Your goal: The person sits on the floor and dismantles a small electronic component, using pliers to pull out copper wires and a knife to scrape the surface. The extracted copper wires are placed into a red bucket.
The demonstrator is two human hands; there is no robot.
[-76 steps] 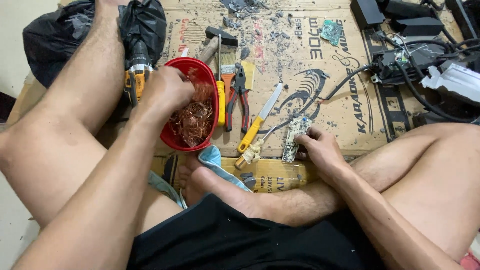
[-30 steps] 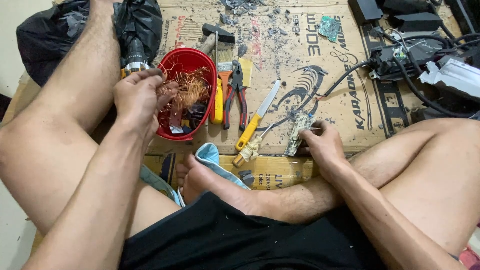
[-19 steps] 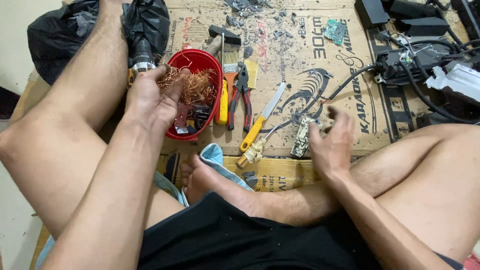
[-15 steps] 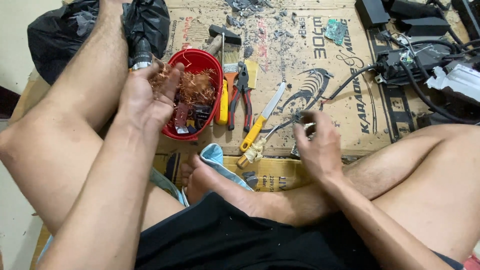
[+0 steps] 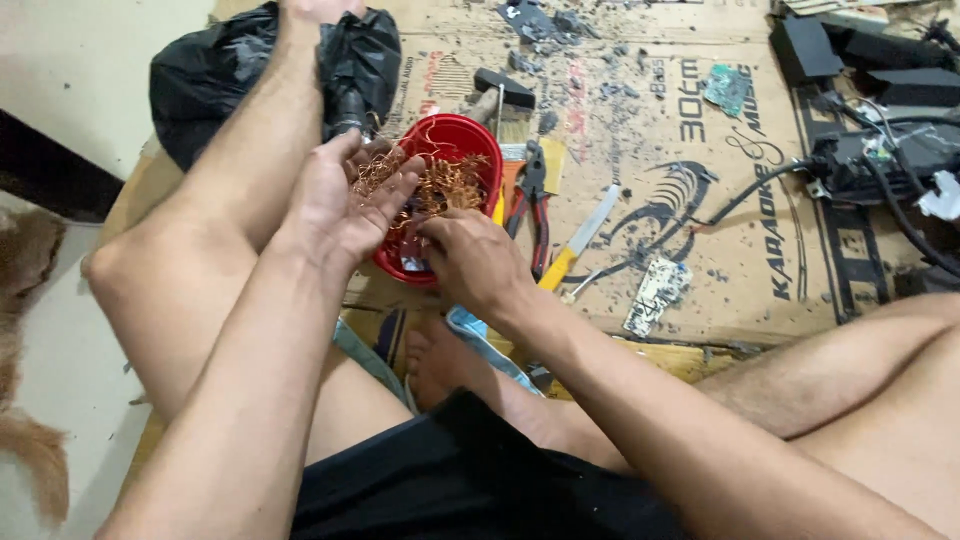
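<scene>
Right hand (image 5: 470,262) moves from circuit board (image 5: 655,293) to red bowl (image 5: 470,140), pinching copper wire (image 5: 445,185); left hand (image 5: 345,205) open, cupping strands, upper centre.

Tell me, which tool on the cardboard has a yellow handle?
The knife with the flat grey blade, right of the pliers. The pliers have red-and-black handles; the hammer has a black head.
</scene>
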